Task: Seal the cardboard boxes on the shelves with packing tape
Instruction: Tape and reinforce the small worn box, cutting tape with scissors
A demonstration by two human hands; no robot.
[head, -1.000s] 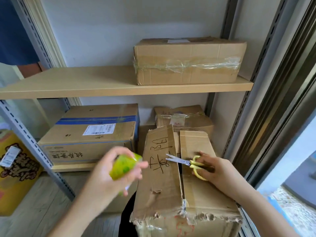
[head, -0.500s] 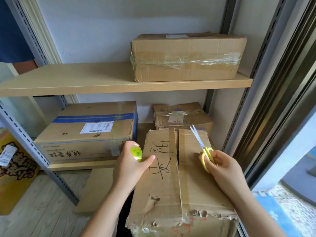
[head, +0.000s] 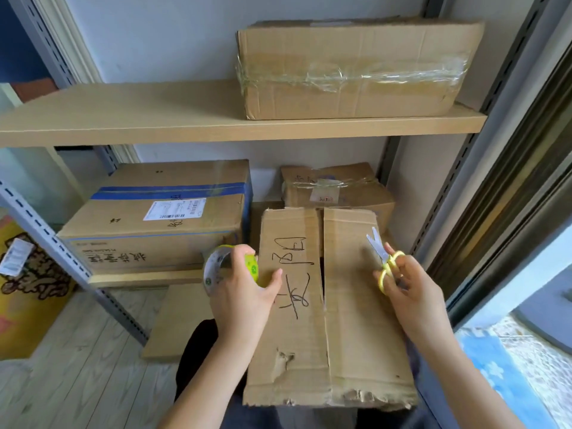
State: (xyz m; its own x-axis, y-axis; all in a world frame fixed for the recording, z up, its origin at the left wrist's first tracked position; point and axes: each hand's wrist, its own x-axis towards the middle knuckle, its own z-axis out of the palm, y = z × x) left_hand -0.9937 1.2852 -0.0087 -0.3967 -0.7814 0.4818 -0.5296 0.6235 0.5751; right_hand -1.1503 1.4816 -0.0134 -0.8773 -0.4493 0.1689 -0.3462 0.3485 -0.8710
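Cardboard box (head: pixel 328 308): in front of the lower shelf (head: pixel 145 277), flaps closed, seam untaped; worn, likely light and bendy, best steadied flat on the flaps. Tape roll (head: pixel 230 270): left of box, rigid, left hand (head: pixel 244 300) fingers curled round it. Scissors (head: pixel 383 258): over the box's right flap, right hand (head: pixel 411 295) fingers pinching the yellow handles.

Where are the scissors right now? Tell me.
In the head view, the yellow-handled scissors are on the right, gripped by the right hand above the right flap of the near cardboard box, blades pointing up toward the shelves.
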